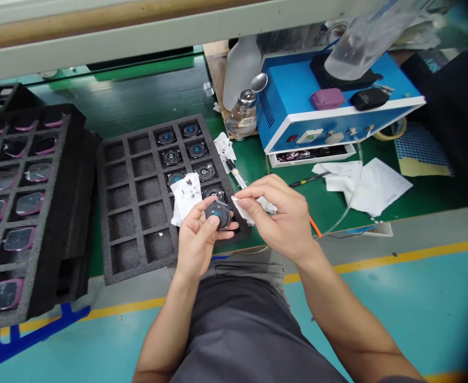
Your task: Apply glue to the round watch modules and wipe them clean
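Note:
Between the thumb and fingers of my left hand (199, 234) is a round black watch case (218, 214), its dark face turned up with a small bluish mark on it. To its right, my right hand (279, 215) pinches a white wipe (244, 211), whose tip points toward the case without clearly touching it. Part of the wipe is hidden behind the fingers. Both hands are over the near right corner of a grey foam tray (140, 187). Similar round watch cases (172, 157) sit in its right compartments. A white paper (186, 194) with dark specks lies on the tray.
Stacked foam trays (38, 223) with square purple-edged watch cases stand at left. Behind my hands are a glass dispenser bottle (244, 114) and a blue machine (293, 114) with a thin clear tube. A syringe (237, 174), white cloths (371, 186) and an orange stick (315, 226) lie at right.

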A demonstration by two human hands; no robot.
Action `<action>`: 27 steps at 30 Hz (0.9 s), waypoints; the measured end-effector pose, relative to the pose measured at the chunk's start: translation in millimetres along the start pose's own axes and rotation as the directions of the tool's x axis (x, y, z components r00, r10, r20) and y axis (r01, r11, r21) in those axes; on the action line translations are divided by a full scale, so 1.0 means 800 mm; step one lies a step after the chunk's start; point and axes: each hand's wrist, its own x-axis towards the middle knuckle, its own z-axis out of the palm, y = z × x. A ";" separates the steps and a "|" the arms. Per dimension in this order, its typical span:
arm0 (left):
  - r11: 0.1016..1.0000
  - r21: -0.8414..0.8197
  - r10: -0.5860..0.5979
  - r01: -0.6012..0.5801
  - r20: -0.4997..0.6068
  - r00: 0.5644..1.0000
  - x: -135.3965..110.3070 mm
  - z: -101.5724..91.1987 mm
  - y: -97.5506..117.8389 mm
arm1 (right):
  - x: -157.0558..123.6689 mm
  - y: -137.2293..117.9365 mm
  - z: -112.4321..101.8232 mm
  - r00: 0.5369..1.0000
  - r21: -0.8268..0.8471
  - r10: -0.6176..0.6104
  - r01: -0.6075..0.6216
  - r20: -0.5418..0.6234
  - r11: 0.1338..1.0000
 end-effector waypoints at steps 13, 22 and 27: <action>0.988 -0.047 0.141 -0.147 -0.119 0.983 -0.001 0.011 -0.015 | -0.037 -0.003 0.028 1.000 -0.234 0.010 -0.006 0.019 0.972; 0.990 0.017 0.142 -0.141 -0.103 0.984 -0.001 0.013 -0.014 | -0.034 -0.007 0.004 0.999 -0.256 0.024 -0.034 -0.043 0.966; 0.968 0.117 0.235 -0.222 -0.112 0.965 -0.001 0.011 -0.027 | -0.012 -0.002 0.027 0.999 -0.377 -0.045 0.044 0.005 0.925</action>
